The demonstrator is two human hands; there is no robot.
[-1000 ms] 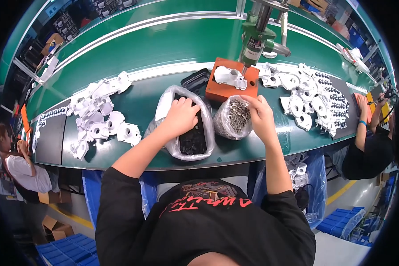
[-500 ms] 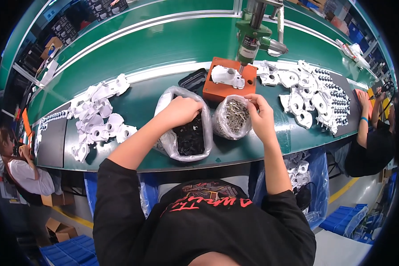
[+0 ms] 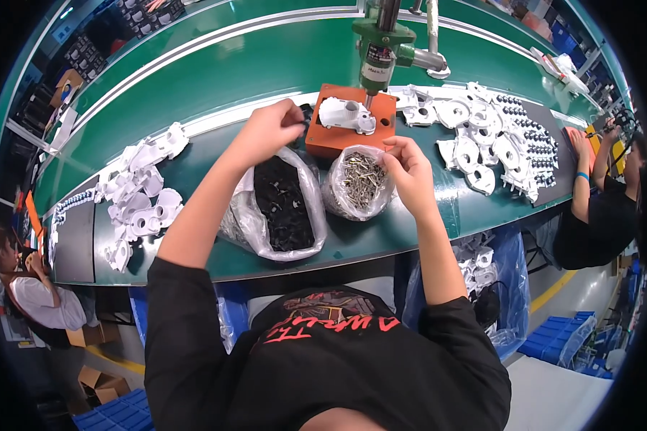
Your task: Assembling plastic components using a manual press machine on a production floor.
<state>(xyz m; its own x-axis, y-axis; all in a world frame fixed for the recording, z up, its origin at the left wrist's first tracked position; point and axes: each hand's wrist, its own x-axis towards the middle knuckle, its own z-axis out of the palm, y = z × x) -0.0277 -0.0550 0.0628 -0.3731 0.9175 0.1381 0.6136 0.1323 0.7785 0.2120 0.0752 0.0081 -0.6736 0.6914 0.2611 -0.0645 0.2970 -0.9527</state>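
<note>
My left hand (image 3: 269,131) is raised above the far rim of a clear plastic bag of small black parts (image 3: 284,205). Its fingers are curled into a pinch, and whatever they hold is too small to make out. At the right rim of a clear bag of metal pins (image 3: 364,181), my right hand (image 3: 410,172) has thumb and fingertips pressed together; what is between them cannot be seen. Just beyond the bags, a white housing (image 3: 346,115) lies on an orange block (image 3: 332,146), beneath a green press (image 3: 378,57).
White housings are heaped at the left (image 3: 140,172) and at the right (image 3: 474,136) of the green table (image 3: 431,215). Dark grey mats lie farther out, one at the left (image 3: 75,244). Two people work at the far sides. A blue lined bin (image 3: 507,309) stands below the table edge.
My left hand has come out of the bag of black parts and moved up and away, toward the orange block. The right hand stays at the pin bag's rim. The whole view has shifted slightly.
</note>
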